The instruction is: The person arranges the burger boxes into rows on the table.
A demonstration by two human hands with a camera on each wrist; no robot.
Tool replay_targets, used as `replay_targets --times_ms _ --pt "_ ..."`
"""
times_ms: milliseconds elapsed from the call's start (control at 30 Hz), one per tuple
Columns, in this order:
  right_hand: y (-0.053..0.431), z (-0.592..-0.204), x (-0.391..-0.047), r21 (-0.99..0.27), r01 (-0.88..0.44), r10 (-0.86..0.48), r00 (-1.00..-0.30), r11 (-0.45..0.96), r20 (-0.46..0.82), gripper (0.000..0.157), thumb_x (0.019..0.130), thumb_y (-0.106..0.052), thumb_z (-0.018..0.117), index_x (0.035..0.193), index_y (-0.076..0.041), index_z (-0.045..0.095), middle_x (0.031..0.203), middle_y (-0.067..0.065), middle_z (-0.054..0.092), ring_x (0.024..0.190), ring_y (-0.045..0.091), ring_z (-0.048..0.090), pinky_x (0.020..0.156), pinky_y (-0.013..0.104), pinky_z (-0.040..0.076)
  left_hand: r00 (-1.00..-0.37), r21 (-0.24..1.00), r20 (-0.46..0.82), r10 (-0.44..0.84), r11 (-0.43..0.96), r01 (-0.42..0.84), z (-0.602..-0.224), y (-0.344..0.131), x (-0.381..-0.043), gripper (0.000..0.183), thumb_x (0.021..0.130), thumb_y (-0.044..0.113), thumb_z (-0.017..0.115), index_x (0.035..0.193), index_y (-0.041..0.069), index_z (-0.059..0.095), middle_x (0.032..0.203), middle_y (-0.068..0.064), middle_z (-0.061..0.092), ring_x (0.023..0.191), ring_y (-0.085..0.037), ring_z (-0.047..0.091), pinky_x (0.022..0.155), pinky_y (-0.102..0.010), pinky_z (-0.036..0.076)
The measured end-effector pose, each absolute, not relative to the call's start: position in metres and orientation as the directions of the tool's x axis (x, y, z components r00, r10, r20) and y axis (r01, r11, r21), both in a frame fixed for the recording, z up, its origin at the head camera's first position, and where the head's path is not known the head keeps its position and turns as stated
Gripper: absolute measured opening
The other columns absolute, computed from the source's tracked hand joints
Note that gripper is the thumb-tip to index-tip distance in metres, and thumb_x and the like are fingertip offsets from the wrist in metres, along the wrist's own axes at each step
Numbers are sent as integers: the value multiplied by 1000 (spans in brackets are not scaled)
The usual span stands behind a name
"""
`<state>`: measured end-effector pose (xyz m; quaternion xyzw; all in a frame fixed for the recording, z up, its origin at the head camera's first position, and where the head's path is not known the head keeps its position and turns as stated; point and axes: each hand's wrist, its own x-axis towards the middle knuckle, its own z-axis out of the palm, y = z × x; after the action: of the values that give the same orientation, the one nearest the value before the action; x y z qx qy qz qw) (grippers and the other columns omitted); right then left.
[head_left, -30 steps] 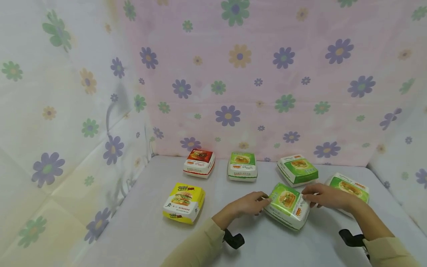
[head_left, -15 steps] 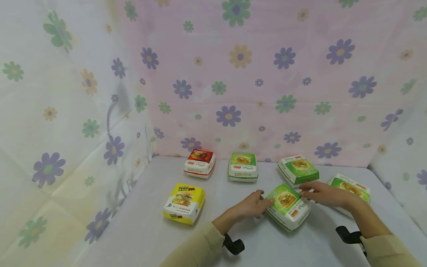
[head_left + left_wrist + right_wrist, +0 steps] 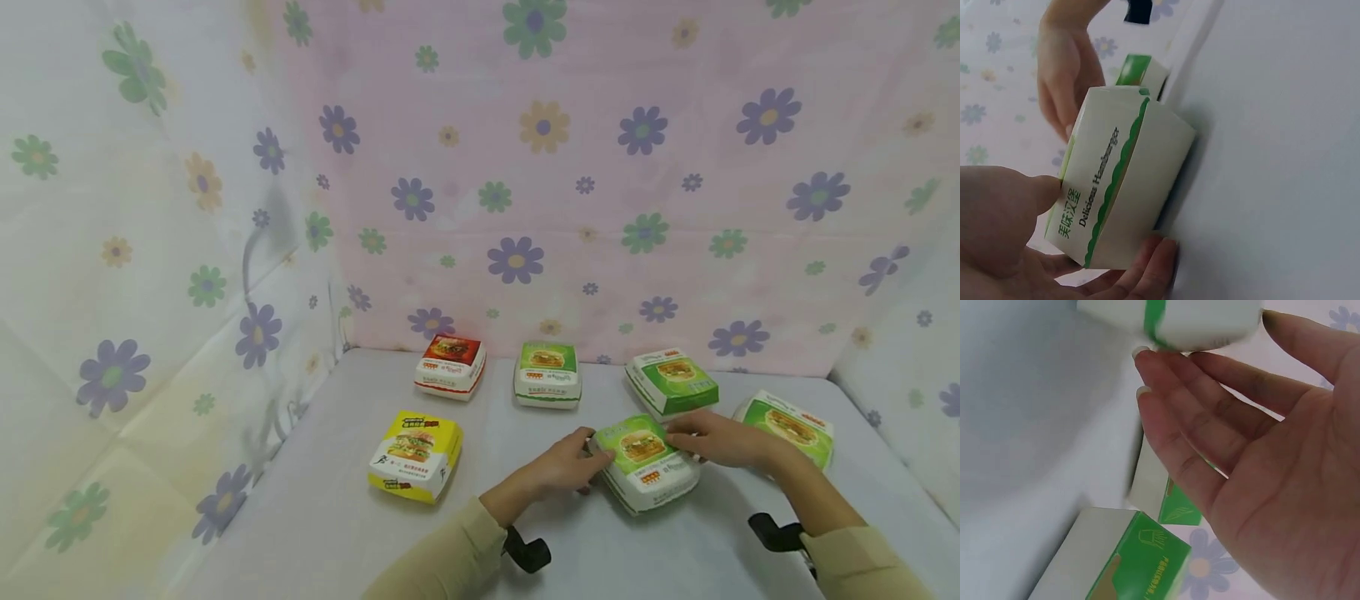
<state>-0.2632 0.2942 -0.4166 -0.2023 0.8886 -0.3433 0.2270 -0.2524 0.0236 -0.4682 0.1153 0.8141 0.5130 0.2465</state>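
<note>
A green and white paper hamburger box sits between both hands at the centre right, turned slightly askew. My left hand holds its left corner. In the left wrist view, the left thumb is on the upper edge of the box and the fingers reach under its lower edge. My right hand pinches the far right corner. The right wrist view has the right thumb on one side of the box and fingertips at its underside. Whether the base is fully off the table cannot be told.
A green box stands just behind, and another lies right of the right hand. Further left are a green box, a red box and a yellow box. Flowered cloth hangs behind the white table.
The held box has turned clockwise, so its printed front edge faces more toward me. The right hand has shifted slightly left along with it. The other boxes have stayed put.
</note>
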Motion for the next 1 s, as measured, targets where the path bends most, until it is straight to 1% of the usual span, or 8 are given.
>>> replay_targets --times_ms 133,233,333,500,633,733,833,1000 --pt "292 -415 -263 -706 -280 -595 -766 650 -244 29 98 -26 51 106 -1 64 92 4 65 82 23 62 67 36 52 -861 915 -259 439 397 -73 -468 17 -264 51 94 41 54 135 14 41 118 -6 52 85 -17 59 67 -34 53" --pt "291 -413 -263 -702 -317 -626 -744 638 -232 28 98 -27 51 103 -4 66 89 1 67 81 24 64 66 33 52 -860 922 -258 440 378 -84 -469 13 -269 52 95 40 53 137 14 40 122 -8 51 87 -18 59 68 -35 54" --pt "291 -411 -262 -695 -329 -633 -738 639 -233 28 98 -26 51 102 -4 67 89 1 68 81 25 64 66 32 52 -857 919 -275 437 382 -100 -469 13 -270 57 94 43 54 139 13 38 123 -9 51 87 -18 59 69 -34 53" --pt "293 -410 -257 -716 -241 -588 -759 655 -282 31 99 -26 48 102 -1 66 89 5 67 83 27 63 68 39 53 -853 888 -326 407 441 -129 -467 16 -261 75 89 52 56 143 8 30 121 -7 52 84 -17 59 72 -35 52" --pt "293 -412 -253 -730 -168 -546 -775 662 -317 34 100 -29 46 100 0 64 89 7 65 84 27 62 70 40 52 -857 868 -337 390 480 -123 -464 21 -250 83 86 54 59 144 3 27 119 -7 52 79 -16 59 71 -35 51" --pt "293 -413 -249 -747 -117 -524 -783 655 -336 35 100 -31 46 99 -1 63 88 7 64 84 26 61 71 39 52 -856 863 -333 395 493 -108 -464 24 -245 80 86 53 61 140 3 32 117 -8 51 77 -16 57 68 -34 49" --pt "291 -415 -246 -772 -81 -520 -782 631 -343 36 99 -32 46 98 -1 63 88 9 64 84 27 62 71 38 52 -854 862 -328 404 497 -96 -464 24 -244 72 87 51 60 136 4 38 114 -7 51 78 -16 56 66 -33 48" --pt "289 -417 -244 -805 -72 -549 -767 589 -333 37 100 -31 45 94 0 64 88 12 64 85 30 64 71 38 54 -858 866 -308 411 494 -74 -464 20 -247 65 90 48 58 135 4 42 110 -3 54 84 -14 54 69 -33 49"
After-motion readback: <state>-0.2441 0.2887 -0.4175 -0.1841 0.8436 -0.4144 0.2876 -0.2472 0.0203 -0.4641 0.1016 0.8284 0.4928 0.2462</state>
